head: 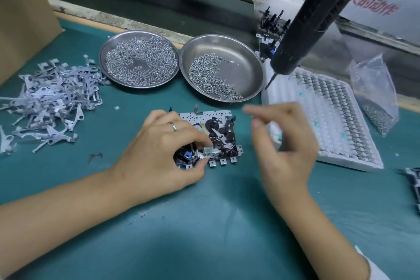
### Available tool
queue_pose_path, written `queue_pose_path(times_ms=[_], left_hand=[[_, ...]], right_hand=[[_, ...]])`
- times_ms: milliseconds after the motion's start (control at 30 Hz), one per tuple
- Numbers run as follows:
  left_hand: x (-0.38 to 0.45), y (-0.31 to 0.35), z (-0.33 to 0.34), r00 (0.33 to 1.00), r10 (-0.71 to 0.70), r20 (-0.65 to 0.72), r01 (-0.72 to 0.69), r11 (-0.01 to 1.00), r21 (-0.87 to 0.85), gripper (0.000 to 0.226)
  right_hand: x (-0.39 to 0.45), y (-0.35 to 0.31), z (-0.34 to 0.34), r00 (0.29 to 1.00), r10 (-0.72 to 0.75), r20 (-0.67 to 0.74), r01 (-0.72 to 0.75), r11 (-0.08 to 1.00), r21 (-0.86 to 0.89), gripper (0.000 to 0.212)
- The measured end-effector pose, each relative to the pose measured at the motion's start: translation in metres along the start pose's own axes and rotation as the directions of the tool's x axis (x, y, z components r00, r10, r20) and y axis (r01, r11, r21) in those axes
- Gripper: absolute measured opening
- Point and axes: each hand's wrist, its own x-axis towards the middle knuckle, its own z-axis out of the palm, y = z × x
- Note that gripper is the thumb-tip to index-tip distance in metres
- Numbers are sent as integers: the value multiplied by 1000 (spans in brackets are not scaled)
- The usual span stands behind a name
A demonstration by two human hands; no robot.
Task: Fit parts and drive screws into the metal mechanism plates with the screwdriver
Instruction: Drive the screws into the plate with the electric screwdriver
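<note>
The mechanism plate [213, 136] lies flat on the green mat [204, 223], near centre, where the left hand [159, 154] pins it, thumb and fingertips pinching a small part at its near edge, likely seating it for a screw. The right hand [284, 143] hovers just right, blurred, fingers loosely curled, seemingly empty. Beyond sit two steel dishes of screws [241, 57], stamped levers [50, 102] far left, and the hanging screwdriver [302, 27] far right.

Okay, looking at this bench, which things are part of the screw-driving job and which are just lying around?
In the job:
- mechanism plate, under the left hand
- right hand, raised and blurred
- hanging screwdriver
- two screw dishes
- pile of metal levers
- white parts tray

Lying about:
- cardboard box
- plastic bag
</note>
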Motion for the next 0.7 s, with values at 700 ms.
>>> queue_pose_path(times_ms=[700], left_hand=[[2,-1,2,999,-41,-29,39,997,-72,15]], right_hand=[[57,-62,31,972,167,-165,-38,806,591,26]])
